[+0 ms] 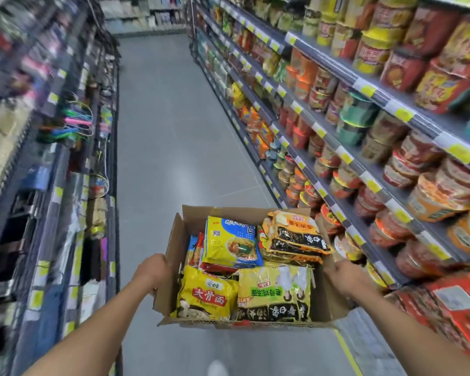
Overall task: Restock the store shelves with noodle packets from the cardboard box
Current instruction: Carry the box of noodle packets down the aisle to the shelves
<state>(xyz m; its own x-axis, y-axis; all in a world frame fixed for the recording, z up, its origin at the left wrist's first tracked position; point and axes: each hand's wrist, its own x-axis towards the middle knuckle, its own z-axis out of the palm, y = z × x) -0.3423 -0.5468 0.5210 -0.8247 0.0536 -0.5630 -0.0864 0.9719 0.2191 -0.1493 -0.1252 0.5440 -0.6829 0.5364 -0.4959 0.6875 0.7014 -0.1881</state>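
An open cardboard box [174, 240] is held up in front of me over the aisle floor. My left hand [151, 270] grips its left wall and my right hand [343, 275] grips its right wall. Inside lie several noodle packets: a yellow one [206, 297] at the near left, a yellow-green one [274, 291] at the near right, a blue-and-yellow one [229, 242] at the far left and an orange-and-black one [296, 234] at the far right. The shelves [364, 169] on my right carry noodle cups and bowls.
A grey tiled aisle [171, 118] runs straight ahead between two shelf racks. The left rack [52, 147] holds household goods and hanging items. Red packets [451, 305] fill the low right shelf beside the box. A yellow floor line [346, 351] runs along the right rack's base.
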